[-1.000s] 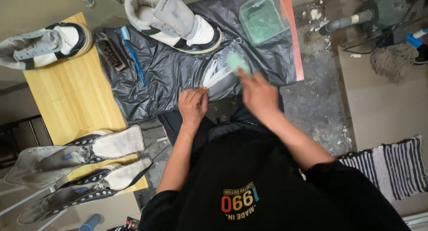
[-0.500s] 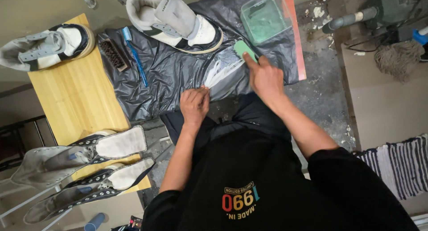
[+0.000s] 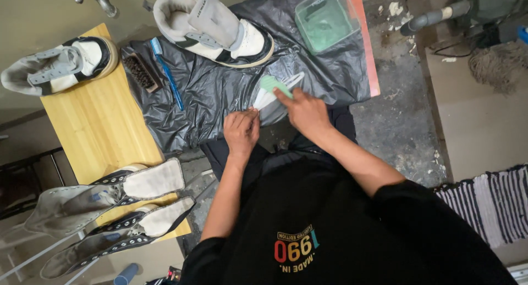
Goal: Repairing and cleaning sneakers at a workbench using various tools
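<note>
Left edge, upper: grey-white high-top shoe (image 3: 58, 65) lying on its side on the wooden counter (image 3: 99, 131). Lower left: two more grey high-tops (image 3: 104, 208) with tongues pulled out, hanging over the counter's near end.

Black plastic sheet (image 3: 220, 92) covers the counter from centre to right. On its left part: brown bristle brush (image 3: 141, 72), and just beside it a blue toothbrush (image 3: 166, 72) lying diagonally. Top centre: fourth high-top (image 3: 214, 29) on its side on the sheet, tongue up.

Left hand (image 3: 241, 130), centre frame: fingers curled in, fingertips pinching the near end of the pale insole (image 3: 270, 95) lying on the sheet. Wrist straight, bare forearm running down toward lower centre.

Right hand (image 3: 307, 112), just right of the left: fingers bunched, gripping a small green sponge (image 3: 272, 85) and pressing it on the insole's upper face. Forearm angles down-right into a black sleeve. Hands near each other, not touching.

Insole sits centre frame, at the sheet's near edge, below the top-centre shoe.

Upper right: clear square tub (image 3: 324, 22) with greenish liquid, on the sheet. Orange strip along the sheet's right edge. Further right: bare concrete floor, a mop head (image 3: 498, 65) at the right edge, striped rug (image 3: 495, 202) lower right.
</note>
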